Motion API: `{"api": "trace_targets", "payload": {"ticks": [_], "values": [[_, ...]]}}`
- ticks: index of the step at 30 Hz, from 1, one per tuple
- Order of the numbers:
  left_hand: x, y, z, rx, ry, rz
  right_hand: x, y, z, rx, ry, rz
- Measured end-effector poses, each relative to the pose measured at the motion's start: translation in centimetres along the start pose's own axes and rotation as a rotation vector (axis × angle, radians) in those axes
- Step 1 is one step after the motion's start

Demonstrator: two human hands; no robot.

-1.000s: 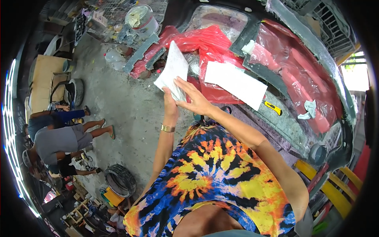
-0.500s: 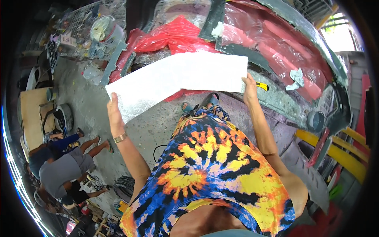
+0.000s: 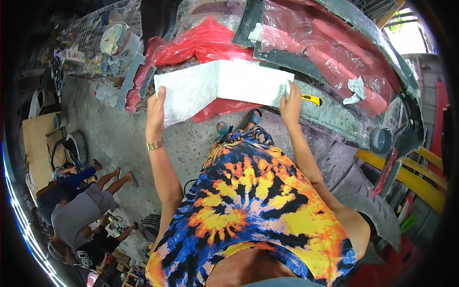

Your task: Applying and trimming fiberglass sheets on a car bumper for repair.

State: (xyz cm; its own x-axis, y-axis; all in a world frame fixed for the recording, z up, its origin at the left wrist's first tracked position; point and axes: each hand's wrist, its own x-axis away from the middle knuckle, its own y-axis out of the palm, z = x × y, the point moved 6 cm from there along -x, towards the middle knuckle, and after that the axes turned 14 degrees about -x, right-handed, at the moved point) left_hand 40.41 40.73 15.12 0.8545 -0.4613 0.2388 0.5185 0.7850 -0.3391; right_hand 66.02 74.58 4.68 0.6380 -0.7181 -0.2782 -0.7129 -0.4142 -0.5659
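Between my hands I hold up a sheet of white fiberglass mat [image 3: 251, 83], bent along a crease near its middle. My left hand [image 3: 155, 111] grips its left edge, thumb on the near face and fingers mostly behind. At the right edge, my right hand [image 3: 290, 103] pinches the upper corner. Just right of that hand, a yellow and black utility knife [image 3: 311, 99] lies on the grey-green molded part [image 3: 342, 117]. Red plastic film [image 3: 198, 40] lies behind and below the mat, which hides part of it.
Pink padding under clear film lies inside the large curved mold [image 3: 334, 48], with a crumpled pale cloth [image 3: 355, 91] on it. A bucket [image 3: 119, 40] stands at the far left. A round grey cup [image 3: 381, 140] sits right. Several people [image 3: 81, 210] bend over at the left.
Both hands have come closer together, the left moving right and up. The mat has folded more sharply at its crease.
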Motion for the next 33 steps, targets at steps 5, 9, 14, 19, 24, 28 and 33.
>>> {"api": "trace_targets", "payload": {"ticks": [5,9,14,19,24,28,33], "values": [[-1.9,1.0,0.6,-0.090,0.013,-0.059,0.6,11.2,-7.9,-0.034,-0.378,-0.598],[-3.3,1.2,-0.4,-0.135,0.036,-0.073,0.7,18.6,-9.4,0.168,-0.642,-0.992],[-5.0,0.9,-2.4,-0.169,0.031,0.025,-1.0,21.6,-8.3,0.371,-0.743,-1.250],[-5.8,0.8,-3.2,-0.198,-0.028,0.048,-1.6,21.4,-8.7,0.535,-0.882,-1.371],[-5.0,-2.7,-1.7,-0.313,-0.066,0.108,-1.7,15.6,-12.8,0.484,-0.996,-1.212],[-4.3,-4.4,0.5,-0.375,-0.031,0.100,-3.2,6.0,-16.9,0.305,-0.929,-1.089],[-5.5,0.0,3.8,-0.856,0.174,0.307,-6.6,-3.3,-19.1,0.277,-0.744,-0.928]]}}
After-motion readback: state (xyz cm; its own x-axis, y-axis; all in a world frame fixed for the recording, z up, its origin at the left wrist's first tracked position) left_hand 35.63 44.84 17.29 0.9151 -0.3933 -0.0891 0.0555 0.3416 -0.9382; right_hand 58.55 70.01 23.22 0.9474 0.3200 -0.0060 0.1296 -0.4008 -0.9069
